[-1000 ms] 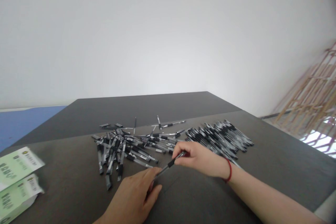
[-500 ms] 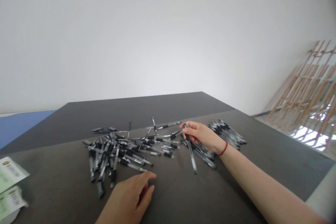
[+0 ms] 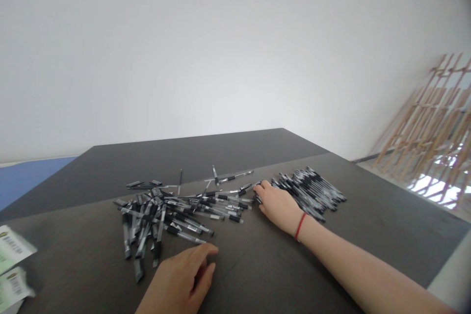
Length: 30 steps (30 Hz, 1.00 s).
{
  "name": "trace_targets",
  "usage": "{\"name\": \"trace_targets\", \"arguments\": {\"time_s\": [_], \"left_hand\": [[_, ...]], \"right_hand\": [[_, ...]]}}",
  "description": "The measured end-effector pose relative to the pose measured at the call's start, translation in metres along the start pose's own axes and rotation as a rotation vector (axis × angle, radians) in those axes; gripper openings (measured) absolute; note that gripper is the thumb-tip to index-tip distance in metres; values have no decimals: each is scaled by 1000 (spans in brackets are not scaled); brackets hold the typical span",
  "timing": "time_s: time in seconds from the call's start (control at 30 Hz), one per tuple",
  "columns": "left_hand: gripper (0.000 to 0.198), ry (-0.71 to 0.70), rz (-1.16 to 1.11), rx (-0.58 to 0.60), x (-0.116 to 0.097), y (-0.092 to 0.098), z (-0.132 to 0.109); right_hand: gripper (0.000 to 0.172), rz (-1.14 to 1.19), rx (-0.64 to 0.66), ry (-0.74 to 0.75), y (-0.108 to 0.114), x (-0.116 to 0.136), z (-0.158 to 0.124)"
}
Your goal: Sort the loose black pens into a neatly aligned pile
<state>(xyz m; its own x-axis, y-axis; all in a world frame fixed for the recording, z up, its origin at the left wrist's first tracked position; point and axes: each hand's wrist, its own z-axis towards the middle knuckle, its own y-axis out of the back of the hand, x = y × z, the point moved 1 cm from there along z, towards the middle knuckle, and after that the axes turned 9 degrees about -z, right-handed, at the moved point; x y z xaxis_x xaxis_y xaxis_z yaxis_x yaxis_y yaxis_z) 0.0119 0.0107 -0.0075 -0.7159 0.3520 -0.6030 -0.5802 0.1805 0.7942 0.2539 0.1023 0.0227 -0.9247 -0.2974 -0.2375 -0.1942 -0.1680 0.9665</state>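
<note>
Right hand lay flat, released, on the left edge of the aligned pen stack | left hand rested loose, empty, near scattered pens | matte dark-grey table, plain white wall, slatted wooden racks

A plain white wall stood behind the dark grey table. Blue floor showed at the left; wooden frames leaned at the right, brightly lit.
</note>
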Motion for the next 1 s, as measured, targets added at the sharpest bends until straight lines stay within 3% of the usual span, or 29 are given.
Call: {"name": "trace_targets", "arguments": {"time_s": [0.17,0.6,0.87,1.0], "left_hand": [[23,-12,-5,-5,2,-2,0],[20,-16,-20,-17,-4,1,1],[20,-10,-27,-45,-6,1,1],[23,-17,-69,-81,-6,1,1]], "right_hand": [[18,-70,-38,33,0,5,8],[24,-73,-70,165,-19,11,37],[13,-28,-92,248,-6,4,55],[12,148,-219,177,10,9,45]]}}
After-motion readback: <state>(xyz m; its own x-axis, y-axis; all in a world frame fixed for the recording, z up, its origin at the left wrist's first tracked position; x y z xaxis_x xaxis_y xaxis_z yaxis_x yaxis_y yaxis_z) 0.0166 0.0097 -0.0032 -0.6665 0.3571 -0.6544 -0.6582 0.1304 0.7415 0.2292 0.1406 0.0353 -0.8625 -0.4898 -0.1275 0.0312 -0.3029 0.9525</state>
